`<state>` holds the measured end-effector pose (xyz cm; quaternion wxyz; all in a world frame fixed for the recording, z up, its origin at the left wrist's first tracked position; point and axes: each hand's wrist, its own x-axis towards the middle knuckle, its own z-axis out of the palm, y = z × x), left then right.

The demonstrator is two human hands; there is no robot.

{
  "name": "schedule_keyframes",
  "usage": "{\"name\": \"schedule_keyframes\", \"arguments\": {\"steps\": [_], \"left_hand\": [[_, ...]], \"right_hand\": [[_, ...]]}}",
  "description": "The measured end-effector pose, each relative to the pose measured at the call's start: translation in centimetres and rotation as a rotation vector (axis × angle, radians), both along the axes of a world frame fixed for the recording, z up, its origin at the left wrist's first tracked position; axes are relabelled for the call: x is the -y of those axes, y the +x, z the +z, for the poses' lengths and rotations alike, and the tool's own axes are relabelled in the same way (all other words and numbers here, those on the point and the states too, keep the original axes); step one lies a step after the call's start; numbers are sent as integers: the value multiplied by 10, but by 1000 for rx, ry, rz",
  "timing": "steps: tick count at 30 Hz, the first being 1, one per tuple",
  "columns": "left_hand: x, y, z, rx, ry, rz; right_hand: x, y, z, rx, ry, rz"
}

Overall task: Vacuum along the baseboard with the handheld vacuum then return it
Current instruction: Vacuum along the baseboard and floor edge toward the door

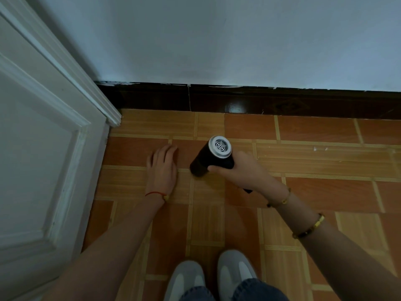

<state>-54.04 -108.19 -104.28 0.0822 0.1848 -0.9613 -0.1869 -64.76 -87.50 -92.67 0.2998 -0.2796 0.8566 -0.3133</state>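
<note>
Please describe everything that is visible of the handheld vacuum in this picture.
The handheld vacuum is a short black cylinder that looks like matte plastic. Its upward end is a silver ring around a round grille with slotted vents. It is tilted, its dark lower end toward the tiled floor; contact there cannot be told. The right hand grips it from the right, hiding most of the handle. It is apart from the dark baseboard.

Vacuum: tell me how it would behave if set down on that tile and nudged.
The vacuum has a round barrel, so it would probably roll on its side. The right hand holds it alone, so it is likely light. It looks rigid, and the glossy floor could let it slide.
</note>
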Motion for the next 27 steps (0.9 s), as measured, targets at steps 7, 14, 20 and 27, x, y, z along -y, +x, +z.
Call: {"name": "schedule_keyframes", "arguments": {"steps": [7,14,20,27], "left_hand": [[-10,-14,1,-20,-8,29],[-31,-35,-3,-12,4,27],[-40,-45,-13,34,-39,68],[-40,-46,-15,33,-71,70]], "right_hand": [[-9,0,-4,106,8,-46],[-9,-21,-25,-117,-136,-419],[3,-49,-41,-172,-161,-514],[18,-76,-46,-229,-145,-571]]}}
